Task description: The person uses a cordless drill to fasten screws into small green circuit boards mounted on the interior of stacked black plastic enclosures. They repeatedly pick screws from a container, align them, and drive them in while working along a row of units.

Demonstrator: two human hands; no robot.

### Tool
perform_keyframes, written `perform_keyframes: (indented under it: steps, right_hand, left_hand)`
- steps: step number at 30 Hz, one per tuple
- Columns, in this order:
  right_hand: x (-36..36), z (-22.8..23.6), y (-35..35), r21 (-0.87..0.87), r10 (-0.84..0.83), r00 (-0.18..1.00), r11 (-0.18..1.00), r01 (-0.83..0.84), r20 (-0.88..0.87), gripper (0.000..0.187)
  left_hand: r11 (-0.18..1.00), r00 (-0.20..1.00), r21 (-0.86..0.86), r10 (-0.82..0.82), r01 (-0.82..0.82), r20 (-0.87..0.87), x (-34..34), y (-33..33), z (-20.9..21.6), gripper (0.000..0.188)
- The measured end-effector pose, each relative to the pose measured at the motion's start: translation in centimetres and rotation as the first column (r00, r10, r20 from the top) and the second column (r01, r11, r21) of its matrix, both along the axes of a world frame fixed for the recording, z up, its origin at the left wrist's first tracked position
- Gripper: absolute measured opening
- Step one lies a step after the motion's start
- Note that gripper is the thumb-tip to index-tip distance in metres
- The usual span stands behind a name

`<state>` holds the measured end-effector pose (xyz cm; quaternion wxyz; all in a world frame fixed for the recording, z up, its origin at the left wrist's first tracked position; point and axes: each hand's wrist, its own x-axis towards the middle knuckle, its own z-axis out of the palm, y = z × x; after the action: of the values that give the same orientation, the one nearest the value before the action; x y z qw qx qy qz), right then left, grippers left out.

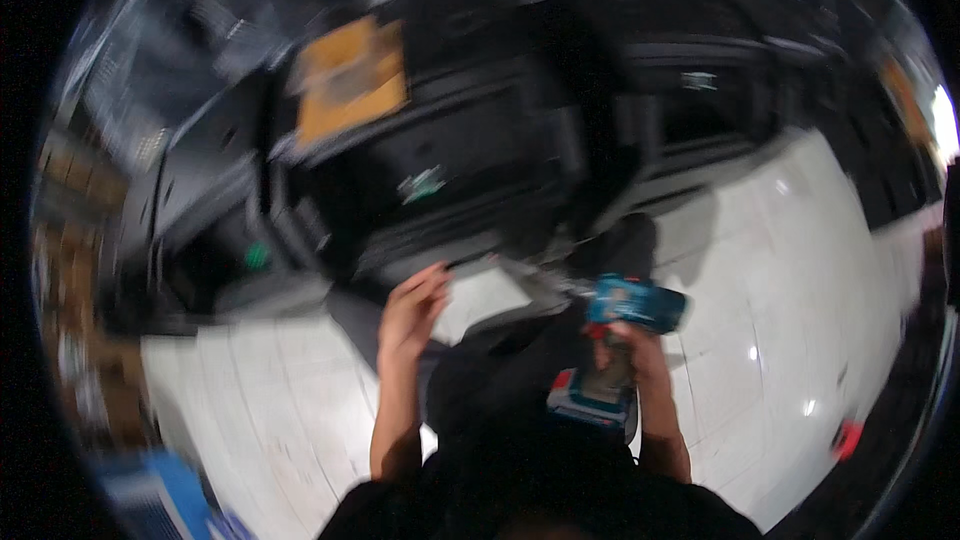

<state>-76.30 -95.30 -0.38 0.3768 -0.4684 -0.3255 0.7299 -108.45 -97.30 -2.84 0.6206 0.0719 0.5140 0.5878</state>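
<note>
My right hand is wrapped round the handle of a teal cordless drill, which has a red-and-teal battery at its base. The drill's front end points left, toward my left hand. My left hand is raised in front of a black cabinet. Its fingers are pressed together, and a small dark bit seems to show at their tips, too blurred to name. Both hands are above my dark-clothed legs, apart from each other.
More black cabinets stand at the left and the right. A yellow-brown piece of cardboard lies on the middle cabinet. White tiled floor surrounds me. A blue box sits at lower left, a red object at lower right.
</note>
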Motion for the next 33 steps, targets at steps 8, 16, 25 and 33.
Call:
perform_keyframes:
  steps: [8, 16, 25, 33]
  right_hand:
    - [-0.8, 0.0, -2.6, 0.077, 0.072, 0.991, 0.995, -0.064, -0.115, 0.056]
    - [-1.4, 1.1, -2.7, 0.038, 0.036, 0.999, 0.999, -0.036, -0.011, 0.061]
    - [-1.1, 0.9, -2.4, 0.035, 0.06, 0.991, 0.998, -0.057, -0.117, 0.054]
    - [-0.6, 0.5, -2.1, 0.003, 0.069, 0.983, 0.998, -0.07, -0.169, 0.05]
  left_hand:
    - [0.957, 0.995, 0.273, -0.103, 0.096, 0.01, 0.5, -1.9, 0.2, 0.018]
    - [0.936, 0.989, 0.341, -0.121, 0.084, 0.09, 0.8, -2.2, 0.0, 0.016]
    - [0.938, 0.995, 0.338, -0.097, 0.081, 0.031, 0.9, -1.8, -0.1, 0.013]
    - [0.929, 0.972, 0.302, -0.173, 0.215, -0.159, -0.1, -1.5, 0.3, 0.01]
